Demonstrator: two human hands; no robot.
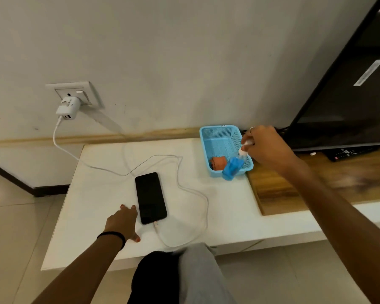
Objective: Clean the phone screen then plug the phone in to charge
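Observation:
A black phone [150,197] lies face up on the white table [97,205], its screen dark. A white cable [198,200] runs from the phone's near end in a loop to a white charger [68,108] in the wall socket. My left hand [123,222] rests flat on the table, fingertips touching the phone's left edge. My right hand [266,148] grips the white top of a small blue spray bottle [233,167] over the near corner of a light blue basket [224,148]. A folded orange cloth [218,163] lies inside the basket.
A large dark television [349,84] stands at the right on a wooden surface [279,189], with a remote [349,152] under its edge. The wall is just behind the table. My knees [180,275] are at the table's front edge.

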